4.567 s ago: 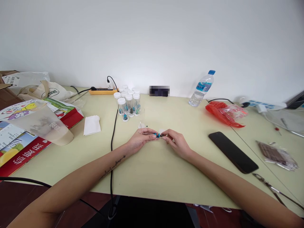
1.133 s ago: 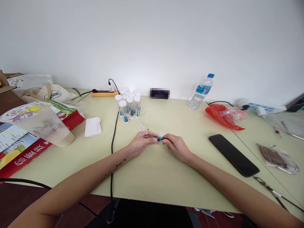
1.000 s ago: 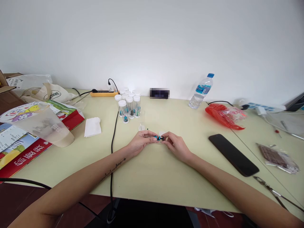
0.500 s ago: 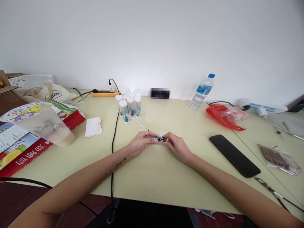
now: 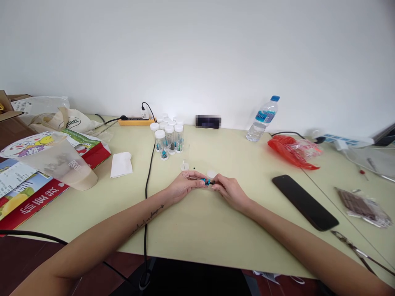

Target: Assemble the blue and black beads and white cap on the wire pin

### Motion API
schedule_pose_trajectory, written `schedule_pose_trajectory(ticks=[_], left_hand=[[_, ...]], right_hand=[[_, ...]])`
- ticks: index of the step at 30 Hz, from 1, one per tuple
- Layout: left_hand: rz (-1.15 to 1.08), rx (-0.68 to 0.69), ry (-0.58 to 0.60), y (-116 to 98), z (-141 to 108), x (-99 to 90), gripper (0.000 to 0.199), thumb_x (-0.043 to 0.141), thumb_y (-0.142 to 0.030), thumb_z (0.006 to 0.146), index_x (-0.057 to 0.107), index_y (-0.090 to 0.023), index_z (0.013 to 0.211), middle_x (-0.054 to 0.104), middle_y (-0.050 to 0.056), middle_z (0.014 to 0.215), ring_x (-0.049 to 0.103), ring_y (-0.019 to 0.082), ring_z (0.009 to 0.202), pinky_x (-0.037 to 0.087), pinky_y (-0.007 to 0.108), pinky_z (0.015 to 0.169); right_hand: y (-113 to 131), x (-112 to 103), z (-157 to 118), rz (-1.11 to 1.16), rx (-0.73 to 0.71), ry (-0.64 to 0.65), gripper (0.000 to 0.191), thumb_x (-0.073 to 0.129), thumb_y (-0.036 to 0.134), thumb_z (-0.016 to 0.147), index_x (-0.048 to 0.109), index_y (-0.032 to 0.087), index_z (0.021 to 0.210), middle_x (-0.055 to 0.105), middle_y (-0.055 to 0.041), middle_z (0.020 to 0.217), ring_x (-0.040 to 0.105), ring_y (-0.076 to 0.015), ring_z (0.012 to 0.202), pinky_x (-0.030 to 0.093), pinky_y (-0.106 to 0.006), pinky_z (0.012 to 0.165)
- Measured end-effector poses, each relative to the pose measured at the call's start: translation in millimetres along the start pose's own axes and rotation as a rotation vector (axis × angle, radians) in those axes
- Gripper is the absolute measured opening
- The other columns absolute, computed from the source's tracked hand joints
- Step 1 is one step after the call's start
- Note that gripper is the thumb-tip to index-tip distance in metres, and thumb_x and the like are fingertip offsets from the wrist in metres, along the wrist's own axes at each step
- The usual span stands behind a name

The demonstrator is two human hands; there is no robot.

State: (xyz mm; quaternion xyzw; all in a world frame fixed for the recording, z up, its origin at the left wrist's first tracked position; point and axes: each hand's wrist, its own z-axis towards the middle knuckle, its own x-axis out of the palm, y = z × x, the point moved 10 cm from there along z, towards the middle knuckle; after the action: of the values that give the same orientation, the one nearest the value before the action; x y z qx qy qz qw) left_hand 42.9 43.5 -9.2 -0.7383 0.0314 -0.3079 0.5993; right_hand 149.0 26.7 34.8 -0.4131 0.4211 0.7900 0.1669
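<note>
Between my hands is a small blue and black piece (image 5: 208, 181), too small to make out its kind. My left hand (image 5: 187, 183) pinches its blue left part, and a thin pale strand runs from these fingers back over the hand. The fingertips of my right hand (image 5: 226, 187) are closed on its dark right end. Just beyond the fingers lie a white round cap (image 5: 211, 174), a small clear dish (image 5: 184, 165) with a thin piece in it, and a tiny dark bead (image 5: 194, 168).
Several clear vials with white lids (image 5: 169, 137) stand behind my left hand. A folded white tissue (image 5: 121, 165) and a tilted plastic cup (image 5: 68, 162) are at left. On the right are a black phone (image 5: 305, 202), a red plastic bag (image 5: 291, 151) and a water bottle (image 5: 263, 119).
The held piece has turned slightly between my fingers, and my right fingertips have shifted a little. More of the white cap shows behind them. My left hand has barely moved.
</note>
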Motion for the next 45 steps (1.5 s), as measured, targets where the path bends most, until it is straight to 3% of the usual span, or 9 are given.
schedule_pose_trajectory(ticks=[5, 10, 15, 20, 25, 29, 34, 38, 45], left_hand=[[-0.013, -0.013, -0.006, 0.8, -0.3, -0.8, 0.026, 0.078, -0.02, 0.062, 0.069, -0.014, 0.086, 0.069, 0.005, 0.08, 0.064, 0.017, 0.08, 0.045, 0.033, 0.084], [-0.012, -0.008, -0.003, 0.7, 0.3, -0.7, 0.025, 0.078, -0.021, 0.063, 0.069, -0.013, 0.085, 0.069, 0.006, 0.081, 0.064, 0.016, 0.08, 0.045, 0.032, 0.085], [-0.021, -0.018, -0.002, 1.8, 0.0, -0.8, 0.027, 0.079, -0.02, 0.062, 0.068, -0.013, 0.086, 0.069, 0.005, 0.08, 0.064, 0.016, 0.079, 0.046, 0.032, 0.083], [-0.004, 0.0, 0.009, -0.4, -0.2, -0.3, 0.026, 0.078, -0.019, 0.064, 0.068, -0.012, 0.087, 0.069, 0.006, 0.083, 0.063, 0.016, 0.083, 0.045, 0.033, 0.086], [-0.009, -0.02, -0.006, 1.1, -0.3, -1.7, 0.026, 0.078, -0.018, 0.064, 0.068, -0.012, 0.087, 0.069, 0.005, 0.08, 0.064, 0.016, 0.08, 0.046, 0.032, 0.084], [-0.015, -0.011, 0.006, -0.4, -0.8, 0.0, 0.025, 0.078, -0.018, 0.064, 0.068, -0.012, 0.086, 0.069, 0.006, 0.082, 0.064, 0.016, 0.082, 0.045, 0.031, 0.084], [-0.013, -0.02, 0.006, 1.0, -0.3, -0.7, 0.026, 0.077, -0.018, 0.064, 0.068, -0.012, 0.088, 0.069, 0.006, 0.082, 0.064, 0.016, 0.081, 0.046, 0.032, 0.084], [-0.01, -0.005, 0.012, 0.6, -0.1, -0.2, 0.025, 0.077, -0.018, 0.065, 0.068, -0.012, 0.087, 0.069, 0.006, 0.084, 0.063, 0.016, 0.083, 0.045, 0.032, 0.086], [-0.021, -0.018, 0.004, 2.4, -0.7, -0.9, 0.026, 0.077, -0.018, 0.064, 0.068, -0.012, 0.087, 0.069, 0.006, 0.081, 0.064, 0.016, 0.081, 0.045, 0.032, 0.084]], right_hand=[[-2.4, -2.9, 0.1, 0.002, 0.028, -0.025, 0.006, 0.043, 0.028, 0.091, 0.046, 0.023, 0.092, 0.058, 0.002, 0.069, 0.053, -0.0145, 0.057, 0.039, -0.024, 0.056], [0.7, -0.8, 0.7, -0.015, 0.002, 0.0, 0.018, 0.041, 0.034, 0.093, 0.046, 0.022, 0.079, 0.059, 0.0005, 0.07, 0.053, -0.015, 0.058, 0.038, -0.024, 0.054], [-2.9, -4.1, -0.5, -0.014, 0.036, -0.046, 0.006, 0.043, 0.027, 0.09, 0.047, 0.023, 0.094, 0.059, 0.0018, 0.07, 0.054, -0.0149, 0.059, 0.04, -0.024, 0.056], [-1.1, -0.5, -0.2, -0.018, 0.016, -0.007, 0.015, 0.041, 0.032, 0.092, 0.046, 0.022, 0.083, 0.059, 0.0006, 0.07, 0.053, -0.0143, 0.058, 0.039, -0.024, 0.055], [-2.1, -3.5, 0.2, -0.009, 0.033, -0.036, 0.005, 0.043, 0.026, 0.09, 0.046, 0.022, 0.09, 0.058, 0.0021, 0.068, 0.053, -0.0143, 0.057, 0.039, -0.024, 0.055], [1.3, -1.3, 0.3, -0.014, -0.001, -0.012, 0.016, 0.041, 0.032, 0.092, 0.045, 0.022, 0.081, 0.058, 0.0012, 0.068, 0.051, -0.014, 0.056, 0.037, -0.024, 0.053], [-0.4, -5.5, -0.8, -0.005, 0.003, -0.063, 0.005, 0.043, 0.025, 0.091, 0.047, 0.022, 0.089, 0.058, 0.0014, 0.07, 0.052, -0.0137, 0.057, 0.039, -0.023, 0.055], [1.0, -0.9, -0.4, -0.016, -0.017, -0.017, 0.021, 0.04, 0.033, 0.094, 0.046, 0.021, 0.077, 0.058, 0.0014, 0.068, 0.051, -0.0134, 0.056, 0.037, -0.023, 0.054], [1.5, -4.5, -0.7, -0.011, -0.012, -0.051, 0.011, 0.042, 0.028, 0.093, 0.049, 0.021, 0.088, 0.059, 0.0, 0.073, 0.054, -0.0142, 0.061, 0.039, -0.023, 0.057]])
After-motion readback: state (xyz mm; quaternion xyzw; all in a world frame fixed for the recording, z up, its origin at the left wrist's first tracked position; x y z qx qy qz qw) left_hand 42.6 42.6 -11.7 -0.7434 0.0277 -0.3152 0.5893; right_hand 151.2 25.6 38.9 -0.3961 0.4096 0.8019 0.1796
